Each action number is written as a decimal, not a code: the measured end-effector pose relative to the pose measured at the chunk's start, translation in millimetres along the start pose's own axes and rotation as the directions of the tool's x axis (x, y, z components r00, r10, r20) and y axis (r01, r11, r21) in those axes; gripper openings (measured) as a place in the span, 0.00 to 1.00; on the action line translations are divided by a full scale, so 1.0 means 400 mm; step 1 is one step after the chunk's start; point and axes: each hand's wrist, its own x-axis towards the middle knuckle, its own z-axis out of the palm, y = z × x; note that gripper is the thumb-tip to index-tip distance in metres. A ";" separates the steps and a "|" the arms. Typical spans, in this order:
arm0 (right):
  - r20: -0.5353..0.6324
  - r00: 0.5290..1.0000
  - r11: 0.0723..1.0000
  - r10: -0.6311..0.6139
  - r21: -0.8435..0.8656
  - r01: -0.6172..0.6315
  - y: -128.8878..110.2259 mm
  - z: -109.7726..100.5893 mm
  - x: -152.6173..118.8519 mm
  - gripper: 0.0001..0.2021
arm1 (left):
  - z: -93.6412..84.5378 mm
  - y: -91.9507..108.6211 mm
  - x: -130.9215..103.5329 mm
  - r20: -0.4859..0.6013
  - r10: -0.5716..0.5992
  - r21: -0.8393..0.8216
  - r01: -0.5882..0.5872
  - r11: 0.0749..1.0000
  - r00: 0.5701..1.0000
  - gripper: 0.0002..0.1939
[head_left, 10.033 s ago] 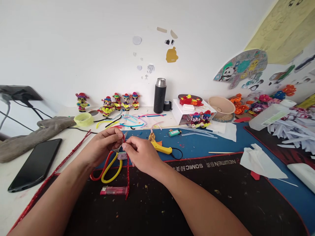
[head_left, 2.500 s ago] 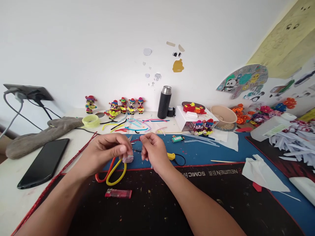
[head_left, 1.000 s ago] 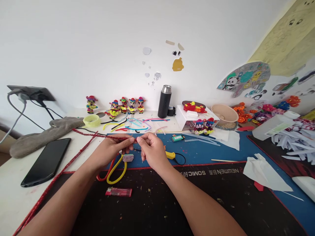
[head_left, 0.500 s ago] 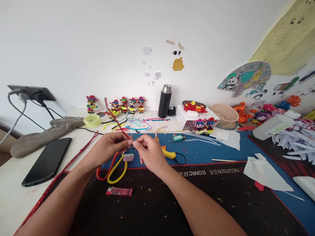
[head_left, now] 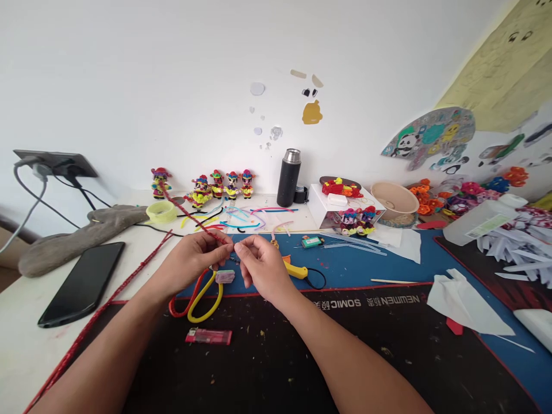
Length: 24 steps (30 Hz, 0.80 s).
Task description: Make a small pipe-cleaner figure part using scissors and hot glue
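Observation:
Between my fingertips is a thin, twisted dark-red pipe cleaner (head_left: 185, 208), its free end slanting up and left toward the figurines. My left hand (head_left: 196, 256) is closed on it in a pinch of thumb and forefinger. My right hand (head_left: 261, 264) pinches at its near end, fingertips almost meeting the left ones; the tip itself is hidden. Below the hands lie scissors (head_left: 206, 303) with red and yellow handles, partly covered by the left hand. A pink lighter (head_left: 209, 336) rests on the black mat. More twisted red strands (head_left: 116, 292) run along the left, beside my forearm.
A black phone (head_left: 81, 283) and a yellow-green tape roll (head_left: 161, 212) lie left. Several pipe-cleaner figurines (head_left: 217, 185) and a black thermos (head_left: 288, 178) stand along the wall. A yellow glue gun (head_left: 296, 270) lies right of my hands; tissue (head_left: 466, 302) is farther right.
The pipe cleaner's free end has swung left and down, from near upright to a low slant. Both hands stay in nearly the same place, still pinched together.

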 end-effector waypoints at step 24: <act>-0.022 1.000 1.000 -0.020 0.016 0.020 0.001 -0.007 0.007 0.12 | 0.012 -0.010 0.011 -0.040 -0.036 -0.111 0.032 0.993 0.999 0.23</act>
